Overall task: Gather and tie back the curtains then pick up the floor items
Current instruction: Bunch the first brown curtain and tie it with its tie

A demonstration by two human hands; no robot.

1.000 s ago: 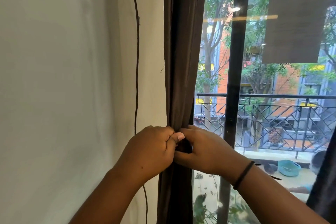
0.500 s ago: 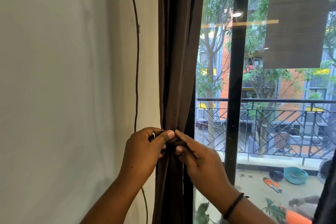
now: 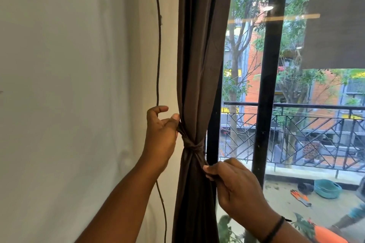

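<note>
curtain [image 3: 199, 77] knotted, hands [image 3: 161, 136] pinching tie ends [image 3: 203, 161]

Only the balcony floor [image 3: 286, 201] outside the glass shows, sandy and littered, low and to the right of the fingers [image 3: 212, 170] of the right hand [image 3: 237, 189]. On it, well beyond them, sits a teal basin [image 3: 326, 188] with a dark pot [image 3: 305, 187] just beside it. Orange gloves [image 3: 300, 197] lie nearer the fingers.
</note>
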